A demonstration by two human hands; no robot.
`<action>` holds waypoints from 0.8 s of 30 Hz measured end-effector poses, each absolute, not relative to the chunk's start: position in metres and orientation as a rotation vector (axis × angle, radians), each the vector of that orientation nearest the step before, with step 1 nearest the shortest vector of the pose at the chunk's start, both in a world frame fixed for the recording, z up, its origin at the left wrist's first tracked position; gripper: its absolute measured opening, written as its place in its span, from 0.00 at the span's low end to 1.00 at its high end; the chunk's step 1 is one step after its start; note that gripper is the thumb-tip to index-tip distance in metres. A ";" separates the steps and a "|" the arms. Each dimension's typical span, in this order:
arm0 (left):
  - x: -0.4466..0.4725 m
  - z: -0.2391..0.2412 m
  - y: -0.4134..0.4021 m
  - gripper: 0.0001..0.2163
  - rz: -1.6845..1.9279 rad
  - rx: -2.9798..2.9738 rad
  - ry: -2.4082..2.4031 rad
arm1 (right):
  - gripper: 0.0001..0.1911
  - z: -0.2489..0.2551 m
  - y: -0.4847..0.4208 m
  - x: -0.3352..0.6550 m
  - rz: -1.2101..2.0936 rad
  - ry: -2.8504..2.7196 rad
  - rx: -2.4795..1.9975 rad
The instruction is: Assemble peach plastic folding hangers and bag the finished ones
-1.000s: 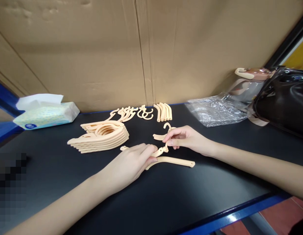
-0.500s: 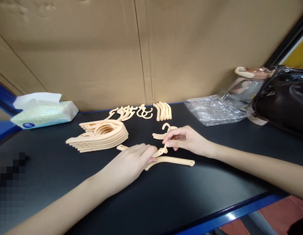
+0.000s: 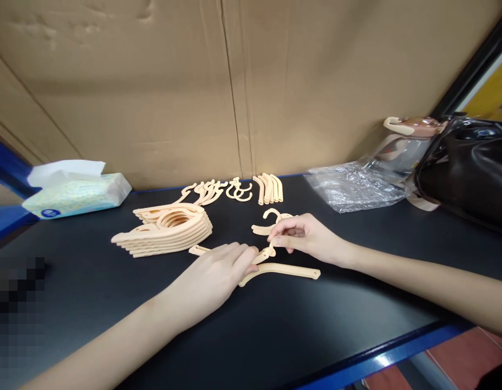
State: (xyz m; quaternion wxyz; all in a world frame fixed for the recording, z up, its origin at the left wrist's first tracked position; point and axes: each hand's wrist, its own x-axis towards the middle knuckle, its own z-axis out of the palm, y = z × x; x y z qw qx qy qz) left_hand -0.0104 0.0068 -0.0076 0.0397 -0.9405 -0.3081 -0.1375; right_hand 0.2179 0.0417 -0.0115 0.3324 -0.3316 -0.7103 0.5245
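Observation:
My left hand (image 3: 222, 271) is closed around a cream plastic hanger arm (image 3: 199, 249), whose two ends stick out on either side of it. In a pinch, my right hand (image 3: 301, 235) holds a hanger hook (image 3: 272, 246) against the arm's right end. My fingers hide part of that joint. A loose curved hanger arm (image 3: 289, 270) lies on the table just in front of both hands. Behind my right hand rests another hook (image 3: 272, 213) with a hanger arm (image 3: 259, 229) beside it, partly covered by the hand.
Stacked hangers (image 3: 165, 235) stand to the left. Loose hooks (image 3: 238, 189) and curved arms (image 3: 268, 189) lie at the back by the cardboard. A tissue pack (image 3: 78, 196) is far left; a clear plastic bag (image 3: 352, 187), a bottle (image 3: 405, 149) and a dark bag (image 3: 465, 168) are right.
Both hands keep their hold on the hanger arm and the hook, with only a slight shift at the joint. The whole view has moved a little.

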 end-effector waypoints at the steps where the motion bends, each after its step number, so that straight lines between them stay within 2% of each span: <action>1: -0.010 -0.007 0.006 0.17 -0.421 -2.872 -0.934 | 0.12 -0.012 0.041 0.218 1.369 -1.859 -0.864; 13: -0.007 -0.005 0.005 0.17 -0.434 -2.770 -0.920 | 0.15 -0.015 0.041 0.217 1.243 -1.901 -0.928; 24: -0.006 -0.005 0.008 0.16 -0.380 -2.712 -0.828 | 0.10 -0.013 0.039 0.218 1.076 -2.033 -0.888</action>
